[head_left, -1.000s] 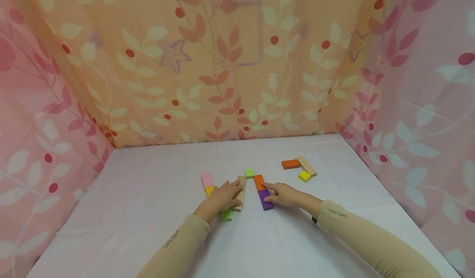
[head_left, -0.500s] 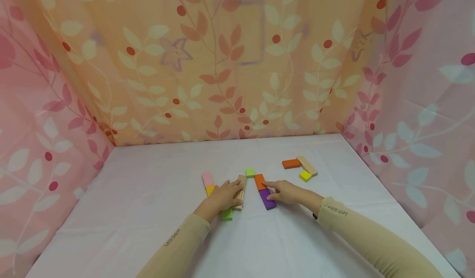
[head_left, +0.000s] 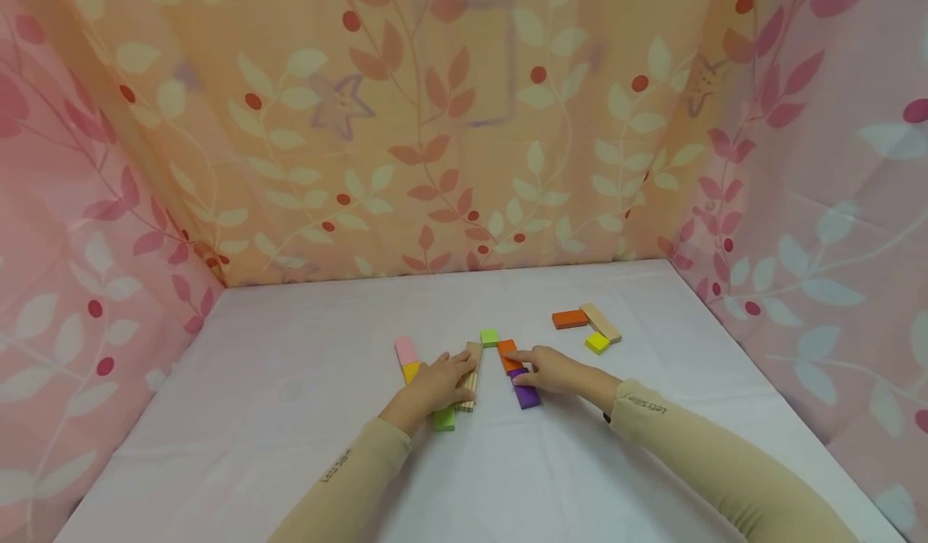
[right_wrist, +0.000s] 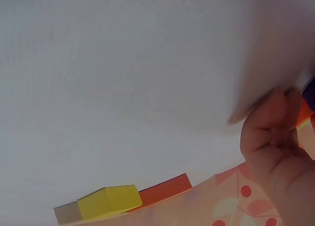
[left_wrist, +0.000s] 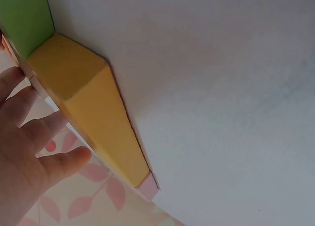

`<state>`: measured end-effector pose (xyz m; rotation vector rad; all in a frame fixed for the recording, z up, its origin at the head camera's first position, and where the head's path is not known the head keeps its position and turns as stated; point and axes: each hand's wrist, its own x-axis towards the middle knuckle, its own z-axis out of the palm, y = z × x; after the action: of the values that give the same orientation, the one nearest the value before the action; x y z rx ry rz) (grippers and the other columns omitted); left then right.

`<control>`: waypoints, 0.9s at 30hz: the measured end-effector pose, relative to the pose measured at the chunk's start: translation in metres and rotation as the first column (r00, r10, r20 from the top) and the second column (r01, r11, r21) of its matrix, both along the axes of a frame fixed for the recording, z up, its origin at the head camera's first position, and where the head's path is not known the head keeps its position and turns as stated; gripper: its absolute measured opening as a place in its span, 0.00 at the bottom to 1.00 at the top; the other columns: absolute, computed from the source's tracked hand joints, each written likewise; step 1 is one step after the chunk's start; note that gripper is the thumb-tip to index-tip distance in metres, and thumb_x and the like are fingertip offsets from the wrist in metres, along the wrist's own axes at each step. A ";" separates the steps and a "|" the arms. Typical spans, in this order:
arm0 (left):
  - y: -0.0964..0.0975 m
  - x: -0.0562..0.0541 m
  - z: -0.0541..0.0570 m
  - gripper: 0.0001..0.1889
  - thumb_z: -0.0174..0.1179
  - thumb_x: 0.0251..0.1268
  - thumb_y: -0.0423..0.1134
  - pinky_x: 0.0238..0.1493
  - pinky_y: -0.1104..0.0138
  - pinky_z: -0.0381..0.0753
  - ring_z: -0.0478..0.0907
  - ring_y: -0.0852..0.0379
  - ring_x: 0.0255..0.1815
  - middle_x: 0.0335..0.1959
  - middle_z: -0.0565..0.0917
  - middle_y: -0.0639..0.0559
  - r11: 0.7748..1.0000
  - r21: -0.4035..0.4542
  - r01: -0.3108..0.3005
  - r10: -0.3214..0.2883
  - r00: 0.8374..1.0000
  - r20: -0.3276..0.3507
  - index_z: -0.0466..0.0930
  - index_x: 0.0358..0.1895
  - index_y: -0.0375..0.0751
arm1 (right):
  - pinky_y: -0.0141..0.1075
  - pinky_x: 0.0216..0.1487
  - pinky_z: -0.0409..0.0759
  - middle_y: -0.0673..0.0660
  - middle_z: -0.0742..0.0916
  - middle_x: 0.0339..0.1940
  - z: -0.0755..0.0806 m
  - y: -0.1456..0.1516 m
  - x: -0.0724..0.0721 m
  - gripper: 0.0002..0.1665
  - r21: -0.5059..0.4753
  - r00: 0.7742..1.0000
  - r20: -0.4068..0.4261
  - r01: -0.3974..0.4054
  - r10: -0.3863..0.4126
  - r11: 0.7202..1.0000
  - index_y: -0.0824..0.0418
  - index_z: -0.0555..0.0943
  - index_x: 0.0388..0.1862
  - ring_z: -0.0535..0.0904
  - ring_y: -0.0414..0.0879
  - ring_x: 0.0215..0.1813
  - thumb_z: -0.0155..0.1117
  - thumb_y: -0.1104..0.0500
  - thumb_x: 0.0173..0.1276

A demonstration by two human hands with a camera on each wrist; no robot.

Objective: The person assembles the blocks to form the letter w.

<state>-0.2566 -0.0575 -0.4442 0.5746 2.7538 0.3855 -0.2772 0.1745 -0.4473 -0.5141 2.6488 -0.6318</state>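
My left hand (head_left: 433,385) rests with its fingers spread over a long striped wooden block (head_left: 472,363). Under and beside that hand lie a green block (head_left: 444,420), a yellow-orange block (left_wrist: 106,125) and a pink block (head_left: 405,350), end to end in a slanted row. My right hand (head_left: 555,370) touches an orange block (head_left: 507,350) with the extended index finger, while its thumb lies on a purple block (head_left: 528,398) just below. In the right wrist view the other fingers are folded in. A small light-green block (head_left: 489,337) sits between the wooden and orange blocks.
Farther back on the right lie another orange block (head_left: 569,319), a plain wooden block (head_left: 601,323) and a small yellow block (head_left: 598,342). A white cloth covers the table (head_left: 290,382). Patterned curtains (head_left: 406,124) close off the back and both sides.
My right hand has shifted slightly left over the blocks. The purple block has slid a little to the right, out of line with the orange one. My left hand has stayed put.
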 end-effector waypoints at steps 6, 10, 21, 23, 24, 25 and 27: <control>0.000 -0.002 -0.002 0.35 0.61 0.64 0.52 0.66 0.36 0.54 0.55 0.41 0.75 0.75 0.61 0.51 1.000 -0.014 0.004 -0.004 1.000 -0.011 0.64 0.73 0.47 | 0.39 0.40 0.71 0.54 0.76 0.34 0.002 0.002 -0.003 0.34 0.014 0.999 -0.015 -0.028 0.028 1.000 0.55 0.72 0.70 0.70 0.47 0.37 0.66 0.49 0.67; 0.000 -0.001 -0.001 0.35 0.61 0.64 0.52 0.66 0.36 0.54 0.55 0.41 0.75 0.75 0.61 0.51 1.000 -0.015 0.003 -0.003 1.000 -0.013 0.64 0.73 0.48 | 0.45 0.48 0.76 0.55 0.81 0.41 0.001 -0.001 0.000 0.33 0.039 0.995 -0.098 0.003 0.000 0.999 0.58 0.75 0.66 0.74 0.48 0.41 0.68 0.48 0.65; -0.001 -0.001 0.001 0.34 0.61 0.65 0.52 0.66 0.36 0.54 0.55 0.40 0.75 0.75 0.61 0.51 1.000 0.008 0.005 -0.004 1.000 -0.013 0.65 0.73 0.47 | 0.46 0.55 0.78 0.62 0.84 0.49 0.002 -0.017 0.021 0.35 -0.027 0.984 -0.115 0.130 -0.133 0.991 0.71 0.73 0.61 0.79 0.50 0.45 0.72 0.53 0.61; -0.002 0.000 0.001 0.34 0.61 0.65 0.52 0.66 0.36 0.54 0.55 0.40 0.74 0.75 0.61 0.50 1.000 0.007 0.008 -0.008 1.000 -0.012 0.65 0.73 0.46 | 0.46 0.55 0.78 0.62 0.84 0.48 0.001 -0.018 0.021 0.35 -0.033 0.984 -0.119 0.129 -0.132 0.991 0.71 0.74 0.60 0.79 0.49 0.45 0.73 0.53 0.61; -0.002 0.000 0.001 0.34 0.61 0.65 0.52 0.66 0.36 0.54 0.55 0.40 0.74 0.75 0.61 0.50 1.000 0.005 0.009 -0.009 1.000 -0.011 0.65 0.73 0.46 | 0.46 0.54 0.78 0.62 0.84 0.47 0.001 -0.018 0.021 0.35 -0.031 0.984 -0.115 0.131 -0.134 0.991 0.71 0.74 0.60 0.78 0.49 0.44 0.73 0.53 0.61; -0.002 0.001 0.000 0.34 0.61 0.65 0.52 0.66 0.36 0.54 0.55 0.40 0.74 0.75 0.61 0.50 1.000 0.005 0.011 -0.011 1.000 -0.012 0.65 0.72 0.46 | 0.45 0.54 0.79 0.61 0.84 0.45 0.000 -0.018 0.020 0.35 -0.027 0.984 -0.110 0.135 -0.137 0.990 0.71 0.74 0.61 0.78 0.48 0.43 0.73 0.52 0.61; -0.002 0.001 0.001 0.34 0.61 0.65 0.52 0.66 0.36 0.55 0.55 0.40 0.74 0.75 0.61 0.50 1.000 0.004 0.011 -0.010 1.000 -0.012 0.65 0.72 0.46 | 0.43 0.50 0.80 0.58 0.84 0.40 0.000 -0.018 0.018 0.35 -0.028 0.983 -0.102 0.150 -0.152 0.988 0.70 0.74 0.61 0.77 0.47 0.39 0.72 0.51 0.61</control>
<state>-0.2555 -0.0597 -0.4433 0.5942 2.7611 0.3868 -0.2587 0.1564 -0.4472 -0.3631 2.8026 -0.6940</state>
